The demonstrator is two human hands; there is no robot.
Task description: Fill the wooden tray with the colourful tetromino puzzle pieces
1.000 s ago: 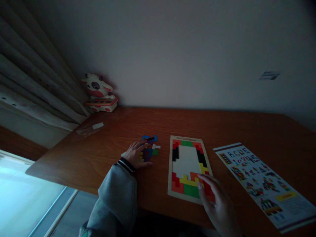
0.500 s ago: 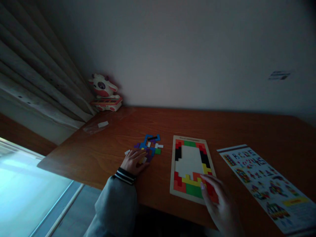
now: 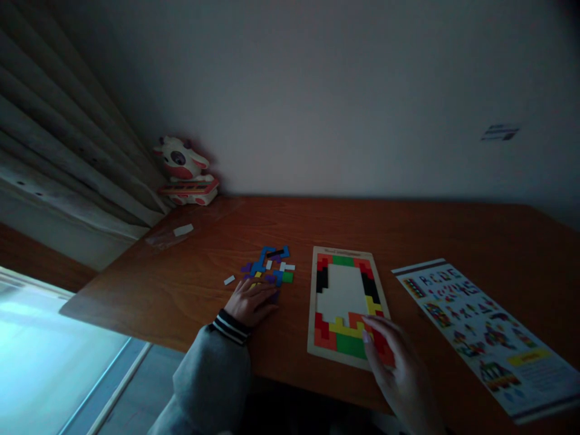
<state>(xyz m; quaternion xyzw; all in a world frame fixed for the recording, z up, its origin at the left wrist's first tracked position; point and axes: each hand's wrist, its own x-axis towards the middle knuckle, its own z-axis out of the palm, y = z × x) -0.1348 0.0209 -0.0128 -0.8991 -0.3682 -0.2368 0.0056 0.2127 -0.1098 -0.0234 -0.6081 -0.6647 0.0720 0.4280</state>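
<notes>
My left hand lies palm down with its fingers stretched over the near side of a loose pile of puzzle pieces in blue, purple, white, yellow and green. What lies under its palm is hidden. To the right is a wooden puzzle board, its frame partly lined with red, black, green and yellow pieces around a bare pale middle. Over the board's lower right part hovers or rests my right hand, thumb and forefinger apart. Its fingertips are at an orange piece; whether they touch it I cannot tell.
A printed pattern sheet lies right of the board. At the table's back left corner stands a cow-shaped toy keyboard, with a clear plastic bag in front. A curtain hangs at the left.
My left hand has shifted slightly over the pile, baring a white piece at its left and covering another near the thumb. My right hand stays at the orange piece. The whole view has shifted slightly.
</notes>
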